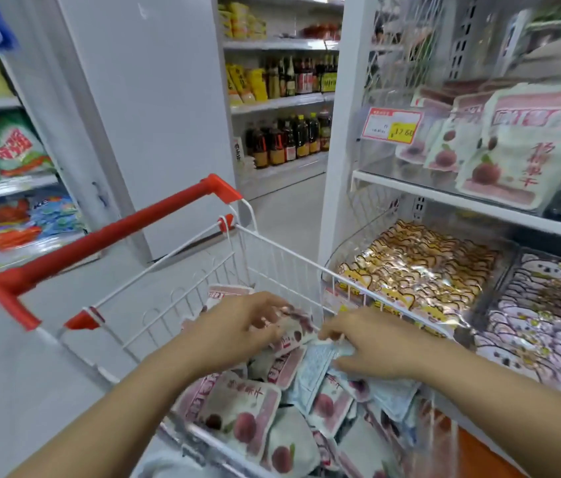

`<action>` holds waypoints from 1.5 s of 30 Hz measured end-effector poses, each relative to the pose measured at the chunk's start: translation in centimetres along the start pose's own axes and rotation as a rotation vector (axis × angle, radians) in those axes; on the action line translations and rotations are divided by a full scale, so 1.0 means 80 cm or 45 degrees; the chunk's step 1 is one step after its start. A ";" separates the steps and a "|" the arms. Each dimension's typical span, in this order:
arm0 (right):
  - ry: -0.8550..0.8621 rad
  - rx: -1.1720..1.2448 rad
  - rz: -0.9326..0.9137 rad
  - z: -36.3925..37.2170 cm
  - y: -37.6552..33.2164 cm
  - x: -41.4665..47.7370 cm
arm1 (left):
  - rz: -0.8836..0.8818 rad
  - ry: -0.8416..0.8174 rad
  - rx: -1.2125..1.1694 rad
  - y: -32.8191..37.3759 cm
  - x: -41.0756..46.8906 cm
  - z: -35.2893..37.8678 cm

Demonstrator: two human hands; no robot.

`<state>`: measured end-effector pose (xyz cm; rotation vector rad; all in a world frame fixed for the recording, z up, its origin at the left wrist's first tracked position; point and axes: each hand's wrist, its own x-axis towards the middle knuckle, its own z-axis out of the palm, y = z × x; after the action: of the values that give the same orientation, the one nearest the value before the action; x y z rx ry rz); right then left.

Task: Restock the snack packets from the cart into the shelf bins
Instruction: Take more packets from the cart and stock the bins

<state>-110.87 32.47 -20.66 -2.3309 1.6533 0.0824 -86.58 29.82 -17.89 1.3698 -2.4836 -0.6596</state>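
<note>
The white wire cart (272, 267) with the red handle bar (106, 236) stands in the aisle, just beside the white shelf unit (444, 198) on the right side. The right wire wall of the cart is between the hands and the lower bins. Far behind, dark glass bottles (289, 139) stand in rows on shelves, and on the left are colourful plastic bags (13, 150).

The cart holds a loose heap of pink-and-white fruit snack packets (237, 405), mixed with some pale blue ones. The upper clear plastic bin (375, 157) carries a red and yellow price tag (393, 125) and holds the same kind of pink-and-white packets, leaning upright. On the shelf below, one clear bin holds shiny gold packets (420, 270) and the next one holds pale purple packets (548, 315).

Both hands are inside the cart. The left hand (237, 326) has its fingers curled around one small pink packet (291, 336) on top of the heap. The right hand (372, 343) pinches a pale blue packet (310, 370) between thumb and fingers.
</note>
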 end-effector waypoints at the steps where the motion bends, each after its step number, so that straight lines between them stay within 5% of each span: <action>1: -0.098 -0.084 0.045 0.013 0.004 0.001 | -0.019 -0.024 0.062 -0.007 -0.005 0.009; 5: -0.164 -0.259 0.171 0.053 0.013 -0.001 | -0.026 -0.102 0.178 -0.017 -0.011 0.032; 12: -0.218 -0.118 0.271 0.067 0.013 -0.002 | -0.006 -0.136 0.132 -0.011 -0.007 0.034; 21: 0.105 -0.034 0.346 0.048 0.034 -0.012 | 0.018 -0.090 0.065 -0.011 -0.009 0.035; 27: 0.598 0.732 0.238 -0.017 0.027 -0.038 | 0.008 -0.008 -0.198 -0.001 -0.007 0.030; 35: 0.603 2.196 0.272 -0.008 -0.029 -0.041 | -0.074 -0.163 -1.062 0.049 -0.010 0.037; 38: 0.541 2.101 0.233 -0.009 -0.038 -0.042 | -0.089 -0.104 -1.187 0.048 -0.013 0.040; 45: 0.745 1.504 0.219 -0.020 -0.021 -0.031 | -0.004 0.022 -0.888 0.043 -0.015 0.042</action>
<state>-110.36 34.85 -18.32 -1.3188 1.4426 -1.2654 -89.82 33.31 -19.09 1.0844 -1.9299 -1.3371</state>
